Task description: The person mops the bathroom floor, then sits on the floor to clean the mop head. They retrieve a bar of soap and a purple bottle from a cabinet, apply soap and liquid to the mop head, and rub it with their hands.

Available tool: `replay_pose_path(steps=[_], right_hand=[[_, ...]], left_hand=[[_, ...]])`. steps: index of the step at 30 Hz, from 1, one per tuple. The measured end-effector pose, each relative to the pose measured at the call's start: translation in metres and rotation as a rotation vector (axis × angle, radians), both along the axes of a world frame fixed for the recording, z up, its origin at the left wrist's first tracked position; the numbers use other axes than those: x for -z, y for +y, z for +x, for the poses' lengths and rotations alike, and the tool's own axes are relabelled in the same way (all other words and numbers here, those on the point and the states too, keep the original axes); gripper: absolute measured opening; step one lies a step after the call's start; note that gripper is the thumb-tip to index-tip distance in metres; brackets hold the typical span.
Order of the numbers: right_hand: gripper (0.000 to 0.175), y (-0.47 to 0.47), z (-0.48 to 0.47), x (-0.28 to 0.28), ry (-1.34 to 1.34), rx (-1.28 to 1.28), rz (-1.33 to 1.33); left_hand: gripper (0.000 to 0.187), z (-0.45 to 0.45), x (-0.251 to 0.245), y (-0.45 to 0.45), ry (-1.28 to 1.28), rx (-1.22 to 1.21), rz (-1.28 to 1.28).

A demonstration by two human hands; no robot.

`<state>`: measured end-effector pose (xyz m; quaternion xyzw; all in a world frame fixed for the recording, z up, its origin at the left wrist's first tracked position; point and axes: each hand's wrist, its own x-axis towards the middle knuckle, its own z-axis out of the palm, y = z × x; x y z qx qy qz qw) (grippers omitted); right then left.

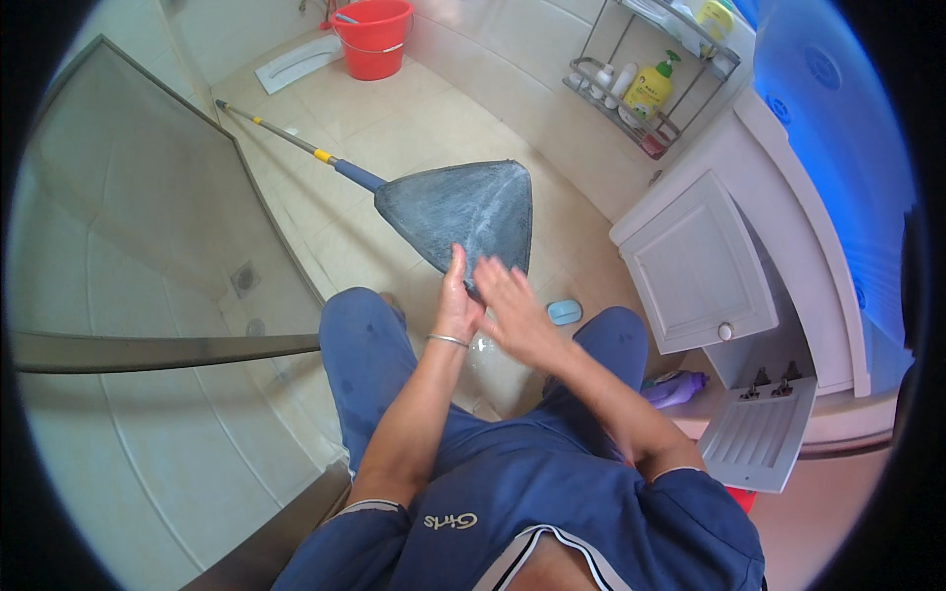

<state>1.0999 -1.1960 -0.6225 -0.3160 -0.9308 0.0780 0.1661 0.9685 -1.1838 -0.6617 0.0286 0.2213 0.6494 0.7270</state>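
Note:
A triangular mop head with a wet grey-blue pad (465,207) faces up in front of me, pale streaks across it. Its pole (288,137) runs to the upper left, towards the glass panel. At the pad's near corner is my left hand (460,299), thumb raised, seemingly gripping the edge; the fingers are partly hidden. My right hand (514,310), blurred, is close beside it over that corner, fingers extended, holding nothing that I can see. Below the hands the floor is wet with suds (484,347).
A light-blue soap dish or brush (565,312) lies by my right knee. A red bucket (373,41) stands at the back wall. Right are a wire rack (591,74) with bottles, a vanity cabinet with open doors (698,266) and a purple bottle (676,389). A framed glass panel (162,199) stands left.

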Motion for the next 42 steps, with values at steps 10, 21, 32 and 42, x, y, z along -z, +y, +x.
replay_pose_path(steps=[10, 21, 32, 42], right_hand=[[0.076, 0.136, -0.044, -0.026, -0.029, 0.273, -0.154], [0.078, 0.138, -0.045, -0.027, -0.046, 0.370, -0.199], [0.077, 0.102, -0.123, -0.027, -0.004, 0.001, -0.096], [0.077, 0.133, -0.102, -0.023, -0.037, 0.190, -0.055]], left_hand=[[0.046, 0.013, -0.003, -0.010, 0.187, 0.025, 0.081], [0.035, 0.011, 0.000, -0.008, 0.183, -0.076, 0.058], [0.039, 0.012, 0.003, -0.002, 0.142, -0.083, 0.025], [0.039, 0.011, 0.000, -0.003, 0.234, -0.001, 0.049]])
